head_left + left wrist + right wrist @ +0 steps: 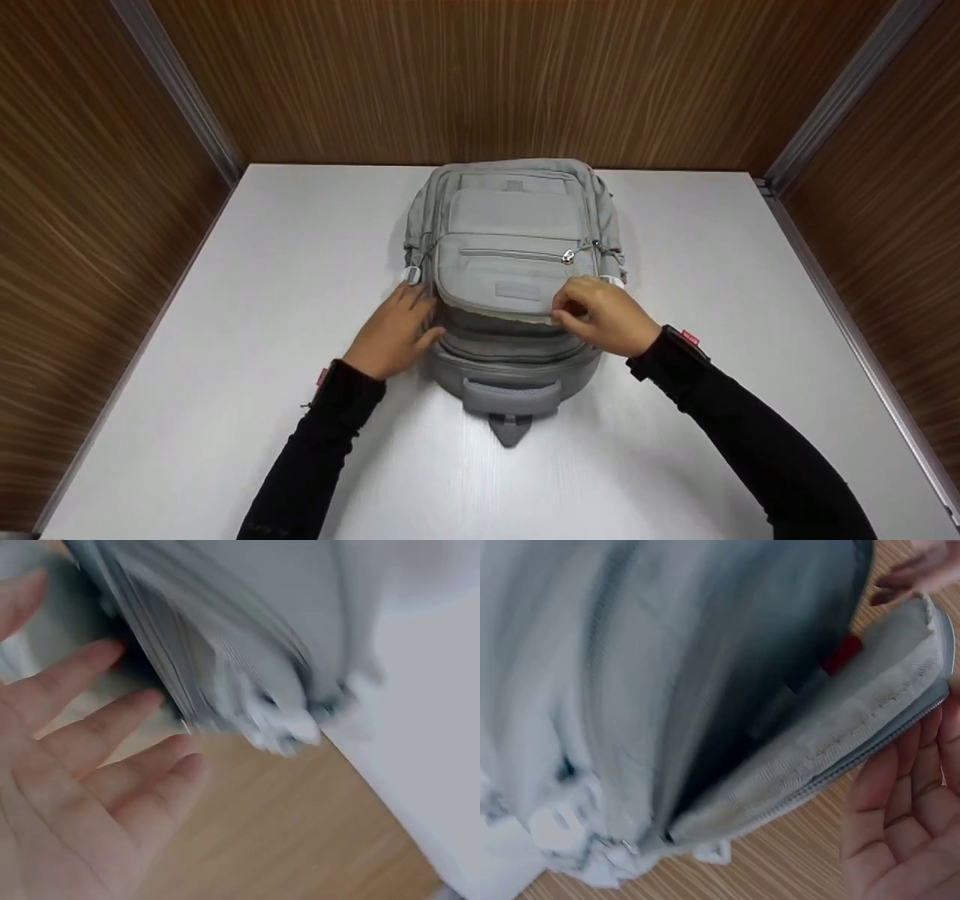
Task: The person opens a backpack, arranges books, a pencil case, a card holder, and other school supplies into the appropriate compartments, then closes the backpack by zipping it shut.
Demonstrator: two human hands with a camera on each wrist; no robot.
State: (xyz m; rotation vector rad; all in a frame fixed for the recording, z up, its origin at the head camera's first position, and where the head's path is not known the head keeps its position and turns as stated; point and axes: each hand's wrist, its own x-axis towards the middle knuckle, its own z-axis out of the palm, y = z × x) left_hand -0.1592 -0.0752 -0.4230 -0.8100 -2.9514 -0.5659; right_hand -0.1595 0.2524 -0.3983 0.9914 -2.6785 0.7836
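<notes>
A grey backpack (517,210) lies on its back, its top handle (512,396) toward me. Its front pocket is unzipped, and the front panel (480,281) stands away from the body. My right hand (604,315) pinches the panel's edge at the right; the right wrist view shows the zipper edge (840,769) beside my fingers. Inside the pocket there is something small and red (843,654), too blurred to name. At the bag's left side is my left hand (394,334), its fingers spread and holding nothing in the left wrist view.
The white table (300,247) extends on both sides of the bag. Wood-grain panels (480,82) stand behind it and at left and right. A metal zipper pull (568,257) hangs on the front panel, and white tags (412,274) are at the bag's sides.
</notes>
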